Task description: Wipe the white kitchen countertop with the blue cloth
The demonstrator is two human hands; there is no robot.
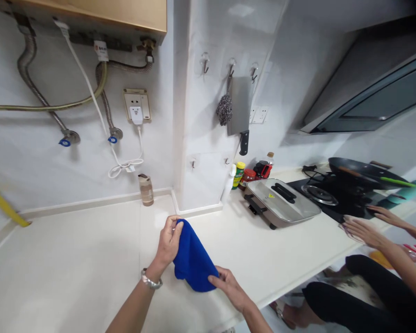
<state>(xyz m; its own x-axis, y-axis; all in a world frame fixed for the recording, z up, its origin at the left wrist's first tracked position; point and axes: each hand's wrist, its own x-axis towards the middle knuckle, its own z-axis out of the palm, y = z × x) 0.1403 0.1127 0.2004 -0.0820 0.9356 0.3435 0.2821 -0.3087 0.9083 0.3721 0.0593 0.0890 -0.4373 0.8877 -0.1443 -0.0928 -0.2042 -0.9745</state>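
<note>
Your left hand [168, 242] pinched the top edge of the soft blue microfibre cloth [191, 259]; your right hand [229, 286] gripped its lower corner. It hung bunched above the white countertop [72, 259], not yet spread flat.

1. A lidded electric skillet [280, 202] sits on the white surface [72, 259], beside a black gas hob [329, 196] carrying a dark pan [364, 170].
2. A cleaver [240, 113] and a steel scourer [224, 110] hang from wall hooks.
3. Sauce jars [247, 176] stand in the corner.
4. A small brown bottle [146, 189] stands by the wall.
</note>
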